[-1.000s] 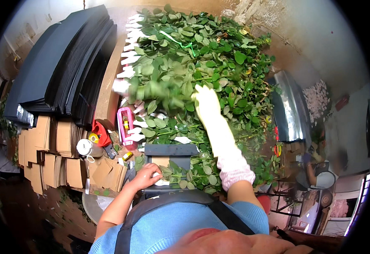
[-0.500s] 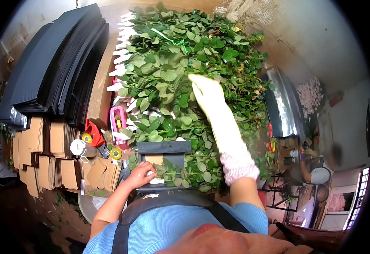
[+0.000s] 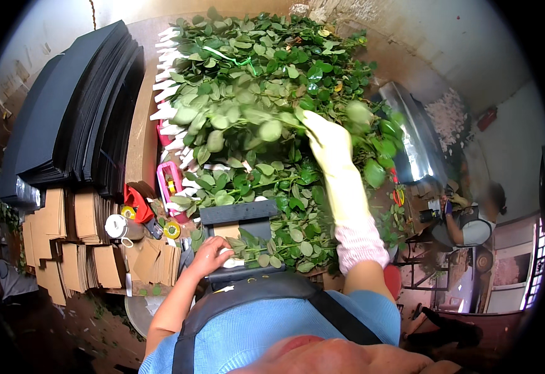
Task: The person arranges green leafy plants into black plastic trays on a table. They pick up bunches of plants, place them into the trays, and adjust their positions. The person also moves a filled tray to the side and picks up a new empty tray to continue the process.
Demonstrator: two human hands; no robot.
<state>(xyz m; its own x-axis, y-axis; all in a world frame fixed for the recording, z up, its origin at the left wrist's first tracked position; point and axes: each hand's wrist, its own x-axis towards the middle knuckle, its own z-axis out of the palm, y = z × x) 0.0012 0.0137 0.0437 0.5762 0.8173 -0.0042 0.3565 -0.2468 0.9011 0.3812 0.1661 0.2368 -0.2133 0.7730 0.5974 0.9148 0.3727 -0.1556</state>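
Observation:
My right hand (image 3: 315, 126), in a pale yellow glove with a pink cuff, is closed around a leafy rose-like stem (image 3: 269, 129) and holds it over the pile. Its leaves are blurred by motion. My bare left hand (image 3: 212, 254) rests at the left end of a dark corrugated box (image 3: 238, 213), fingers loosely bent and apart. Beside its fingertips lies a white-sleeved end (image 3: 233, 263) of leafy stems (image 3: 297, 248) that extend rightward out of the box. A large pile of green leafy stems (image 3: 266, 56) spreads beyond, white sleeves along its left side.
Tall stacks of dark corrugated sheets (image 3: 76, 112) and bundles of brown cardboard (image 3: 67, 262) stand at left. A pink tape dispenser (image 3: 171, 184), a red tool (image 3: 138, 201) and a white lidded cup (image 3: 120, 227) sit nearby. At right are clear-wrapped sheets (image 3: 413, 137) and another person (image 3: 472, 227).
My right hand has shifted slightly right and toward me, now lifting a leafy stem off the pile. My left hand stays by the box. The view has shifted slightly.

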